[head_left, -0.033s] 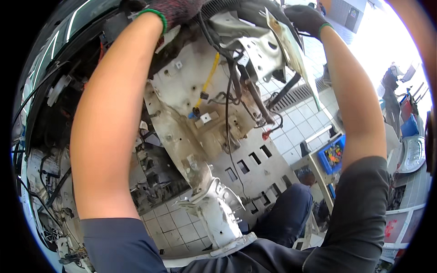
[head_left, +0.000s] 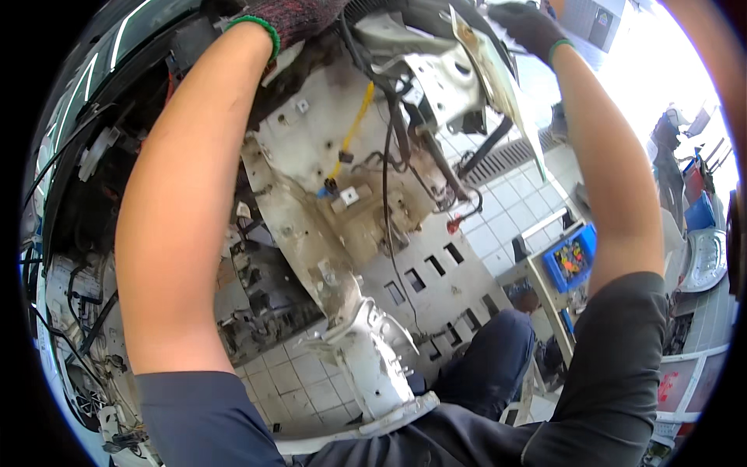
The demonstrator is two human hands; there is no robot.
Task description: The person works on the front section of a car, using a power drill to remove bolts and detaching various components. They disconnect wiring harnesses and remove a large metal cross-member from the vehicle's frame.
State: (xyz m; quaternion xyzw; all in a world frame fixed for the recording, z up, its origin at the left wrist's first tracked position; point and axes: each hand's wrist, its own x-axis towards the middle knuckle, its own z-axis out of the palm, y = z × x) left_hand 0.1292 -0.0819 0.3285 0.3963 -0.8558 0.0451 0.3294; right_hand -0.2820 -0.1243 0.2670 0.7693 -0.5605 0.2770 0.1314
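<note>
My left hand (head_left: 292,22), in a dark red-flecked knit glove with a green cuff, reaches to the top edge of the view beside a ribbed black hose (head_left: 369,9); its fingers are cut off or hidden. At the upper right, my right hand (head_left: 531,33), in a dark glove, is close to the outer side of a whitish car body panel (head_left: 510,86). Its fingertips are blurred, so contact is unclear. Between my arms lies the stripped white front body of a car (head_left: 299,140), with a yellow cable (head_left: 358,117) and black wiring (head_left: 387,163) hanging over it.
A white metal rail end (head_left: 377,366) stands near my body. Beyond my right knee (head_left: 498,358) is a cart with a blue bin (head_left: 569,261) of small colourful parts. A floor drain grate (head_left: 506,162) crosses the tiles. Dark engine-bay parts lie left.
Both hands have shifted slightly upward, the left one also a little to the left. The car body appears slightly shifted left in view.
</note>
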